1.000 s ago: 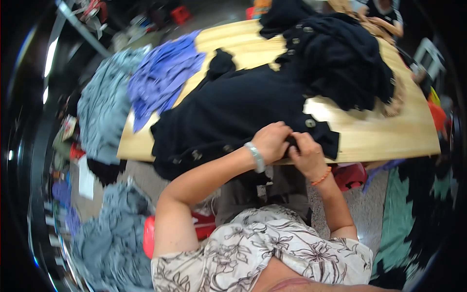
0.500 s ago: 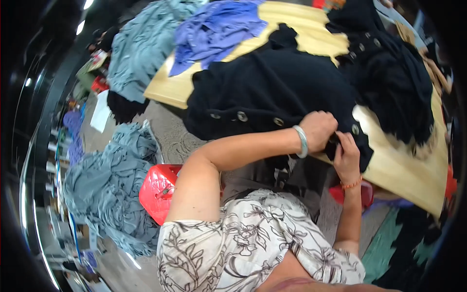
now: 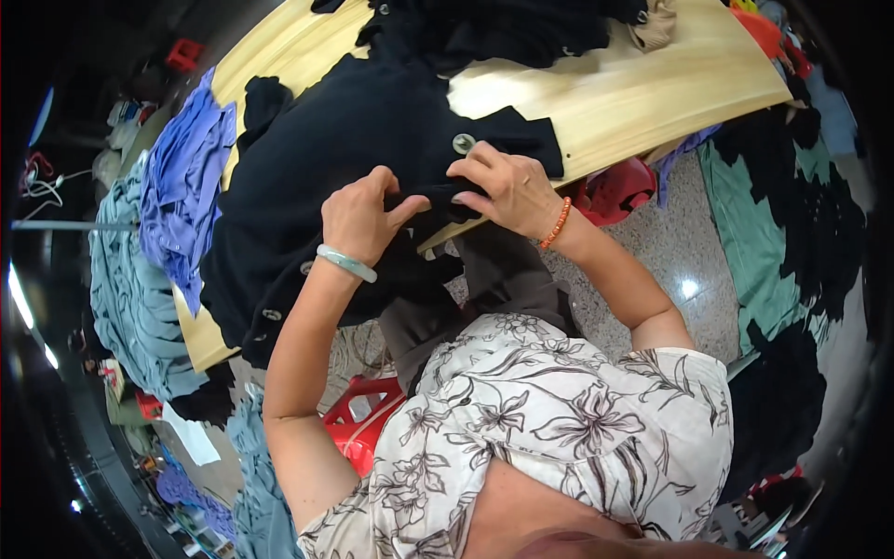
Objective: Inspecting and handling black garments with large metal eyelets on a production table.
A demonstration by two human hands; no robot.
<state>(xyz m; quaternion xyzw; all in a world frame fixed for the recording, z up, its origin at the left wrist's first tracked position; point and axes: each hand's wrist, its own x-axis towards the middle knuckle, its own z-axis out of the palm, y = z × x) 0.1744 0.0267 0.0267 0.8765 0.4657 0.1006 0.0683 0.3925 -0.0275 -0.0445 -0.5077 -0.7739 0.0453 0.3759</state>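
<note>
A black knitted garment with large round buttons (image 3: 326, 140) lies over the near edge of the wooden table and hangs down toward my lap. My left hand (image 3: 365, 216), with a pale green bangle at the wrist, grips the front edge of the cloth, thumb stretched toward the right. Close by, my right hand (image 3: 507, 194), with an orange bead bracelet, pinches the same edge between thumb and curled fingers. A short span of black fabric runs between the two hands. One button (image 3: 464, 143) shows just beyond my right fingers; the fingertips are partly hidden in the dark cloth.
More black garments (image 3: 484, 33) lie on the far part of the wooden table (image 3: 643, 93). Purple clothes (image 3: 186, 168) and grey-green clothes (image 3: 130, 289) hang at the left. A red stool (image 3: 358, 410) stands by my left elbow. Green and black cloth (image 3: 745, 233) lies at the right.
My view has turned right, so the table and garment sit further left. My hands have moved apart along the black cloth, the left no longer crossing beside the right.
</note>
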